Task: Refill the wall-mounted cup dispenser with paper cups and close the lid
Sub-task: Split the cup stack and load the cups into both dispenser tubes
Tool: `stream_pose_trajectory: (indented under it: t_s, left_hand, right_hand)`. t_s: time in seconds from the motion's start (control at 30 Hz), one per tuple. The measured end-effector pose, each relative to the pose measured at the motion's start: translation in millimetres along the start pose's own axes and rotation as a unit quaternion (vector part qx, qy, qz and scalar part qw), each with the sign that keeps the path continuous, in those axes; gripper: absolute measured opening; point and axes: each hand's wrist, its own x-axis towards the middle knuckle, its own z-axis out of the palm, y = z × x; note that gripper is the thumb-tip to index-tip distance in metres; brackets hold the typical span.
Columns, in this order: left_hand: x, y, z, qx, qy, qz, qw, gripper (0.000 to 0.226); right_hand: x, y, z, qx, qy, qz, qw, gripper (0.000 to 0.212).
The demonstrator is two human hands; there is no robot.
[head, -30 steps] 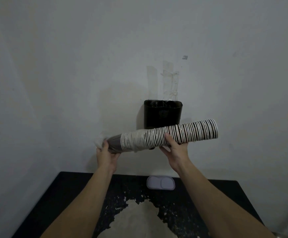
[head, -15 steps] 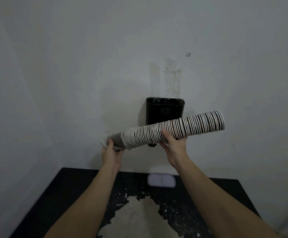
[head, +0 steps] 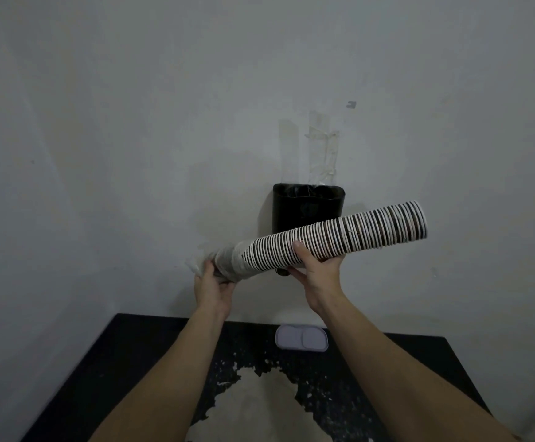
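The stack of paper cups (head: 333, 240) lies nearly level across the front of the black wall dispenser (head: 307, 204), its long axis running left to right with the right end tilted up. The right hand (head: 319, 269) wraps the stack at mid-length, directly below the dispenser's open top; the left hand (head: 213, 283) clutches the plastic-wrapped left end. To load, I judge the stack must swing upright. A pale lid (head: 301, 338) rests on the bench (head: 132, 362).

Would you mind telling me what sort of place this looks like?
Probably a plain utility or pantry corner: a bare wall carries a taped-up black dispenser, above a worn black table with peeling paint.
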Motion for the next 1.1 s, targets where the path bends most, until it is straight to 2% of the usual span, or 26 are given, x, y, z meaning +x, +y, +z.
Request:
stream_pose_trajectory:
  t_s: [0.1, 0.23, 0.4, 0.53, 0.7, 0.97, 1.03, 1.1]
  left_hand:
    - [-0.1, 1.9, -2.6, -0.008, 0.004, -0.004, 1.0, 0.044]
    - [-9.8, 0.3, 0.7, 0.045, -0.041, 0.021, 0.998, 0.055]
    - [-10.5, -3.4, -5.1, 0.036, -0.008, -0.006, 0.999, 0.049]
    - [-12.1, -3.9, -11.0, 0.031, 0.022, -0.023, 0.999, 0.049]
    - [-19.6, -7.1, -11.5, 0.065, -0.011, -0.032, 0.997, 0.051]
    - [-18.0, -13.8, -19.7, 0.041, 0.002, -0.056, 0.998, 0.044]
    - [-16.2, -14.1, -20.5, 0.053, 0.005, -0.055, 0.997, 0.044]
    - [-15.0, -14.2, -22.9, 0.051, 0.008, -0.064, 0.997, 0.044]
  right_hand:
    - [1.0, -3.6, 0.6, -0.013, 0.004, -0.004, 1.0, 0.093]
    - [-0.8, -4.0, 5.0, -0.019, -0.003, -0.018, 1.0, 0.088]
    - [-3.5, 0.0, 10.3, -0.032, -0.032, 0.005, 0.999, 0.089]
    - [-2.9, -4.8, 12.8, -0.074, -0.039, -0.015, 0.996, 0.084]
    - [1.8, -0.7, 23.7, -0.12, -0.046, -0.051, 0.99, 0.098]
    - [-2.9, 14.3, 35.9, -0.189, -0.078, -0.072, 0.976, 0.129]
    - [-4.2, 20.0, 36.0, -0.212, -0.094, -0.072, 0.97, 0.126]
    - [-4.8, 22.3, 36.4, -0.236, -0.105, -0.084, 0.962, 0.111]
